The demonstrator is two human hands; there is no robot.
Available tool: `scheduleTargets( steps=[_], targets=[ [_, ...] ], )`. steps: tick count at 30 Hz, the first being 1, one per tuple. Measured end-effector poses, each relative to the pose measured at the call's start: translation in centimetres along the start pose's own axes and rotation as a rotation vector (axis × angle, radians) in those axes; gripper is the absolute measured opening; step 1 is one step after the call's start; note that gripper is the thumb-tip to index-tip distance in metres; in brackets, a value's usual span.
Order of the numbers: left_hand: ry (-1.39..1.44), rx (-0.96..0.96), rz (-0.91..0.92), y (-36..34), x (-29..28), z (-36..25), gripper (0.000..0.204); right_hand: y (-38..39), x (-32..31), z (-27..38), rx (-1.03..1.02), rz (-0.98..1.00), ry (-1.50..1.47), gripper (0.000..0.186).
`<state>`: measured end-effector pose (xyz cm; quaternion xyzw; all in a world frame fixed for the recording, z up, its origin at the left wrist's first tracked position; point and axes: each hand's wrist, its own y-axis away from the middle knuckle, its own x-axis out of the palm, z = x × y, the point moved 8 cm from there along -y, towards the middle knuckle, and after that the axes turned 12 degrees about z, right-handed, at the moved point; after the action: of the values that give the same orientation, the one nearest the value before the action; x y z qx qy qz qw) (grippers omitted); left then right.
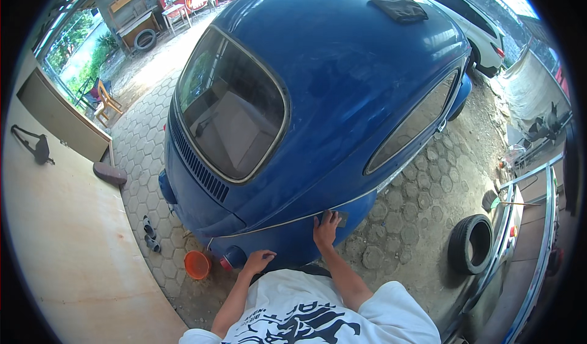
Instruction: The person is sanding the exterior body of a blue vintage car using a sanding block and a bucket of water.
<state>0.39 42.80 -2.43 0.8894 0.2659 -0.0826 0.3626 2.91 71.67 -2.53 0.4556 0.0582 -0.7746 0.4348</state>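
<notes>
A rounded blue car (342, 87) fills the middle of the view, its rear end closest to me. My right hand (327, 229) lies against the rear fender (361, 212), just below the pale trim strip. Under its fingers is a flat dark grey sheet (343, 220), which sticks out on the right. My left hand (259, 261) is at the lower fender, right of the red and blue tail light (233, 257). Its fingers are curled, and whatever is in them is too small to make out.
An orange bucket (197, 264) stands left of the tail light, with sandals (150, 234) beyond it. To the right lies a loose tyre (471, 244) beside a metal-framed panel (520, 234). A dark folded cloth (398, 8) rests on the roof. A pale wooden board (67, 222) borders the left.
</notes>
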Motion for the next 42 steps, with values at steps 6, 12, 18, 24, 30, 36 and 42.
scheduleTargets(
  steps=[6,12,18,24,30,36,42],
  targets=[
    [0.131,-0.096,-0.030,0.2,0.5,-0.6,0.025,-1.8,-2.4,-3.2,-0.044,-0.014,-0.216,0.057],
    [-0.291,0.047,-0.030,-3.1,-0.5,-5.9,0.020,1.2,0.6,-1.1,-0.230,-0.127,0.047,0.057],
    [-0.817,0.372,-0.005,-8.2,1.8,-13.9,0.028,-0.6,-0.8,-2.4,-0.043,-0.178,-0.051,0.059],
    [-1.126,0.793,0.037,-11.4,5.1,-14.5,0.052,0.3,-0.2,-0.7,0.082,-0.192,-0.133,0.050],
    [-1.163,0.916,0.092,-14.4,6.9,-13.2,0.058,-1.7,-2.6,-2.9,0.050,-0.345,-0.254,0.044],
    [-1.093,0.953,0.132,-13.9,7.4,-12.6,0.065,-2.5,-1.6,-4.1,0.223,-0.493,-0.189,0.048],
    [-1.127,0.945,0.147,-13.4,7.5,-14.2,0.066,-6.3,-4.1,-9.1,0.367,-0.437,-0.201,0.052]
  ],
)
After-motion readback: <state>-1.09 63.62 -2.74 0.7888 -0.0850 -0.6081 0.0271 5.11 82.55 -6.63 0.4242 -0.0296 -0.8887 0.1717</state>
